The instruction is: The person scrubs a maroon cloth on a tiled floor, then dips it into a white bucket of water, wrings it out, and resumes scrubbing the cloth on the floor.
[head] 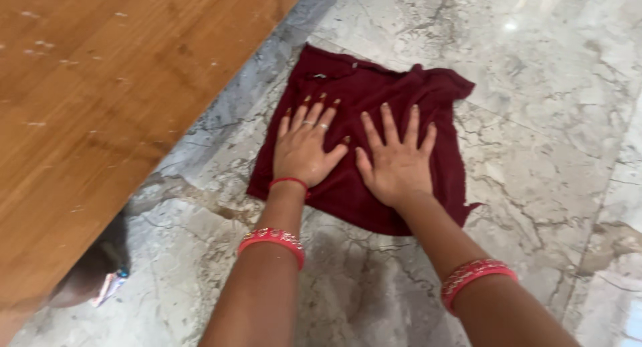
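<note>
A dark red cloth (374,86) lies spread flat on the grey marble floor (535,119). My left hand (304,146) rests palm down on the cloth's left half, fingers spread, with rings on two fingers and a red thread at the wrist. Beside it, my right hand (398,159) presses flat on the cloth's middle, fingers apart. Both forearms carry pink bangles. Neither hand grips anything.
A brown wooden surface (87,99) fills the left side, its edge running diagonally close to the cloth. Under it, at the lower left, lies a small scrap of wrapper (110,287). Marble floor stretches to the right and front.
</note>
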